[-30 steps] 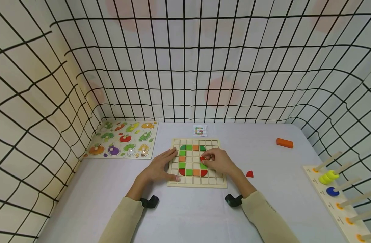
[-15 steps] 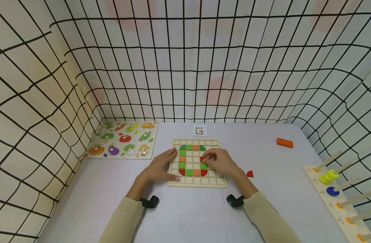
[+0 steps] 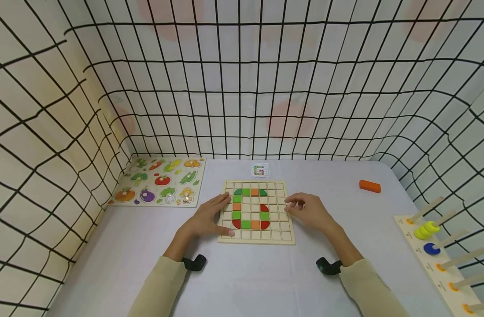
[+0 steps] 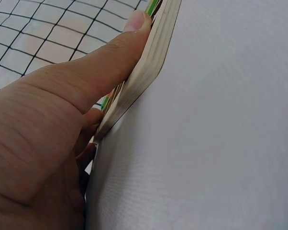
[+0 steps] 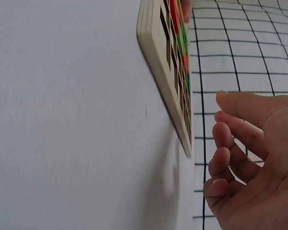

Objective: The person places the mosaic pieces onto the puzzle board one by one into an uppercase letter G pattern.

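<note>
Grid board (image 3: 257, 237) under flat left hand (image 3: 208, 215); right hand (image 3: 307, 211) loose, empty, just off its R edge.

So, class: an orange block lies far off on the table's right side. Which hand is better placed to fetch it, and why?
The right hand: it is free beside the board, on the orange block side. The left hand rests on the board's left edge.

Bright even light, soft shadows, sharp — wide-angle bowing at edges
</note>
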Available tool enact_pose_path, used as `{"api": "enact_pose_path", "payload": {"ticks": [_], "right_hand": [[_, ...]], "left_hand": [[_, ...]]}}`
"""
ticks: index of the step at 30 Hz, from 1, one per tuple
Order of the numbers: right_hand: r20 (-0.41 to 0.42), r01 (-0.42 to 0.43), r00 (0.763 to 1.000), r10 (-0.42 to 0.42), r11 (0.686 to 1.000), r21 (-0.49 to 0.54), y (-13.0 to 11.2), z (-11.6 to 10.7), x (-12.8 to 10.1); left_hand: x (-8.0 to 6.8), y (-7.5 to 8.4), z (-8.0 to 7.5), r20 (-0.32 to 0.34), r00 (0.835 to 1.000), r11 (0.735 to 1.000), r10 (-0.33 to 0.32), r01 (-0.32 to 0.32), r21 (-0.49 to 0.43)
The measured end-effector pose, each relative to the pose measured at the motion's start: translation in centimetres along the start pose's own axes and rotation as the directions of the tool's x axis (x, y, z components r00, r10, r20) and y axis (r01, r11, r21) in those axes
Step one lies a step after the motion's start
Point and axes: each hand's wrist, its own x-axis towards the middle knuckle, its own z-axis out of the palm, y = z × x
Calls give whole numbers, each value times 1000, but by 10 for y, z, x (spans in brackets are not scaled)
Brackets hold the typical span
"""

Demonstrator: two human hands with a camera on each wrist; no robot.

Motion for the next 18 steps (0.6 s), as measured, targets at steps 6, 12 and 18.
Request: {"api": "enact_pose_path", "payload": {"ticks": [6,12,18], "right_hand": [[-15,-20,1000,20,999,-39,19,-22,-12],[-33,-13,999,11,997,-78,42,-37,-23],[-29,-20,999,17,995,-97,62,-45,-36]], "left_hand": [[0,-1,1,-1,1000,1000,-9,9,2],[0,0,1,-9,1000,1000,-14,14,4],[1,1,0,-3,1000,1000,-21,21,8]]}}
